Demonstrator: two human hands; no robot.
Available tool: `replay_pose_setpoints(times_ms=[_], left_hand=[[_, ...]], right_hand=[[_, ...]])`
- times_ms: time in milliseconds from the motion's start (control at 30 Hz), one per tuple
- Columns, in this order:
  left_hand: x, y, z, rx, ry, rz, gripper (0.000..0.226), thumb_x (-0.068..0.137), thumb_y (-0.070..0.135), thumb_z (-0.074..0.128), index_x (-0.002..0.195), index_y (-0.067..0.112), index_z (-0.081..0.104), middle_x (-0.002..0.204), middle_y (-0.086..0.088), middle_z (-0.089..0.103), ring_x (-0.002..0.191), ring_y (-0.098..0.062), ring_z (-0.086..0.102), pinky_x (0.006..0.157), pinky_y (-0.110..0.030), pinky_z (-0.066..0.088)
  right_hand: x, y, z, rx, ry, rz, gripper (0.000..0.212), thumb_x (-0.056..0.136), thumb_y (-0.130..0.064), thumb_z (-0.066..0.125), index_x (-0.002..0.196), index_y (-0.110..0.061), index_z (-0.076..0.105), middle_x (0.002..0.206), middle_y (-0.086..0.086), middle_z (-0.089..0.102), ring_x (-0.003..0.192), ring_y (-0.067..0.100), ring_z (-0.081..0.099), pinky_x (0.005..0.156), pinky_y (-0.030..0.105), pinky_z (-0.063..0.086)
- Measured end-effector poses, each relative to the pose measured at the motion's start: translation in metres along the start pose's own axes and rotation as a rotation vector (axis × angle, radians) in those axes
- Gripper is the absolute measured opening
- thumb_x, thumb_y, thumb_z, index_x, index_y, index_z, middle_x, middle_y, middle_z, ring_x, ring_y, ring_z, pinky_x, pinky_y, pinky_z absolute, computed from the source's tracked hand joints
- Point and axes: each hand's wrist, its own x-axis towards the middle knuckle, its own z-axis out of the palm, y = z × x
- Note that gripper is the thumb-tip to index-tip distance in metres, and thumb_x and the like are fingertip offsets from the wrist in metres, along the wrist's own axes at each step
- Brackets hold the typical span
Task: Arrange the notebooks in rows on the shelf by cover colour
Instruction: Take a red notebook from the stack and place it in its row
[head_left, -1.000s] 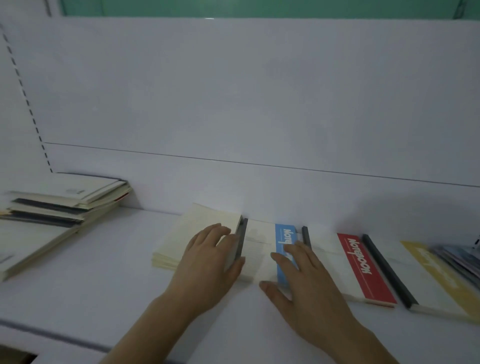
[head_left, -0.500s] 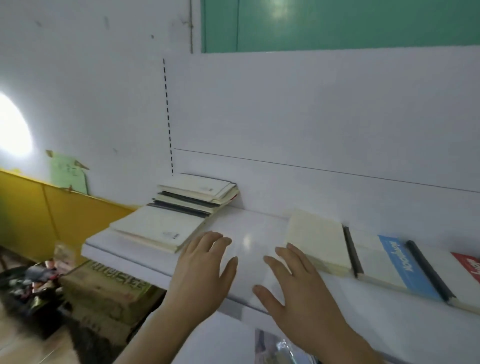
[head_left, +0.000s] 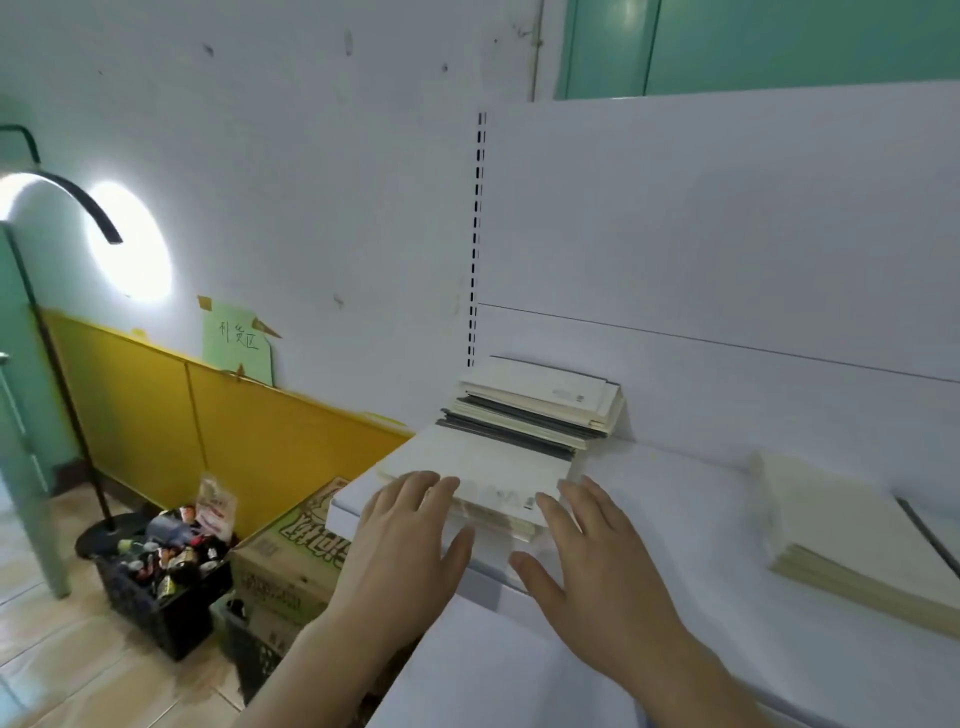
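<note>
On the white shelf (head_left: 675, 499) a low pile of cream notebooks (head_left: 483, 467) lies at the left end, with a taller stack of cream and dark notebooks (head_left: 540, 405) behind it against the back panel. My left hand (head_left: 410, 540) reaches the pile's near left edge with straight fingers. My right hand (head_left: 592, 561) hovers at the pile's near right corner, fingers spread, holding nothing. Another cream notebook stack (head_left: 841, 525) lies on the shelf to the right, and a dark spine (head_left: 930, 535) shows beside it.
Below the shelf's left end stand cardboard boxes (head_left: 291, 561) and a black crate of small bottles (head_left: 156, 577) on the tiled floor. A floor lamp (head_left: 67, 332) stands at the far left before a yellow partition (head_left: 208, 410). A white panel backs the shelf.
My view and both hands have swung left, away from the row with blue, red and yellow covers, to the piles at the shelf's left end. Both hands stay empty.
</note>
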Motion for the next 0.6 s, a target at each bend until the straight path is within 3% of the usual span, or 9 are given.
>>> replay_pose_setpoints(times_ms=[200,300,400,500,600], left_hand=[[0.048,-0.036,0.011,0.104,-0.152,0.056,0.072,0.094,0.064,0.038,0.155,0.029,0.019,0.162,0.005,0.017,0.15,-0.019,0.008,0.122,-0.036,0.008],[0.069,-0.052,0.017,0.138,-0.265,0.098,0.08,0.086,0.074,0.022,0.154,0.032,0.018,0.163,0.006,0.013,0.151,-0.02,0.003,0.122,-0.039,0.003],[0.082,-0.069,0.021,0.112,-0.278,0.196,0.079,0.08,0.073,0.015,0.145,0.036,0.04,0.155,0.01,0.035,0.146,-0.016,0.023,0.119,-0.036,0.018],[0.093,-0.083,0.021,-0.009,-0.195,0.255,0.076,0.077,0.072,0.018,0.124,0.033,0.064,0.13,0.013,0.061,0.126,-0.016,0.05,0.103,-0.033,0.04],[0.102,-0.093,0.017,-0.131,-0.092,0.286,0.068,0.084,0.07,0.031,0.13,0.029,0.059,0.129,0.009,0.061,0.121,-0.017,0.054,0.098,-0.032,0.044]], right_hand=[[0.05,-0.008,0.025,-0.1,-0.02,0.026,0.066,0.089,-0.062,0.03,0.129,-0.016,0.057,0.138,0.01,0.052,0.131,0.031,0.044,0.104,0.045,0.042],[0.066,-0.011,0.028,-0.096,-0.068,-0.01,0.064,0.088,-0.063,0.025,0.127,-0.022,0.056,0.134,0.006,0.053,0.128,0.026,0.044,0.108,0.041,0.037],[0.072,-0.012,0.029,-0.081,-0.056,-0.048,0.065,0.086,-0.061,0.011,0.119,-0.028,0.057,0.121,-0.003,0.057,0.116,0.018,0.047,0.1,0.034,0.04],[0.074,-0.014,0.03,-0.078,-0.026,-0.066,0.063,0.092,-0.059,0.005,0.109,-0.03,0.058,0.107,-0.01,0.061,0.102,0.012,0.053,0.089,0.03,0.044],[0.073,-0.019,0.024,-0.012,0.092,0.023,0.064,0.092,-0.062,0.004,0.101,-0.032,0.06,0.092,-0.012,0.066,0.081,0.011,0.061,0.073,0.032,0.05]])
